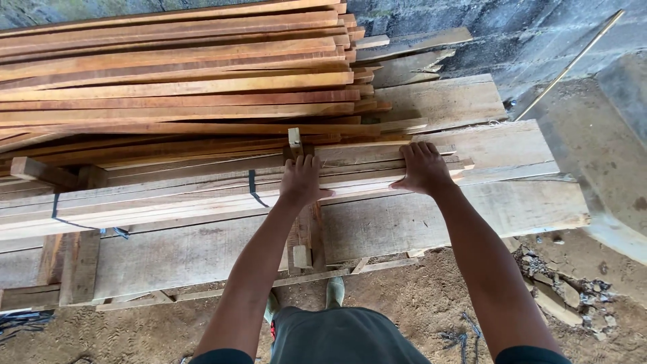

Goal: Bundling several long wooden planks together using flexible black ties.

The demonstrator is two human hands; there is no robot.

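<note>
Both hands, left [301, 180] and right [423, 168], press flat, fingers spread, on bundled slats [168, 202] cut off leftward.

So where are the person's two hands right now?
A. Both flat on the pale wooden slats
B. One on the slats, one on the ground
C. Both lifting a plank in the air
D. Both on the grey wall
A: the left hand and right hand both lie palm-down on the pale wooden slats in front of the reddish plank stack.

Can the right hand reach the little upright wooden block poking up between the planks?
Probably yes. The right hand lies flat on the pale planks, and the upright block stands nearby with nothing between; the left hand is closer.
</note>
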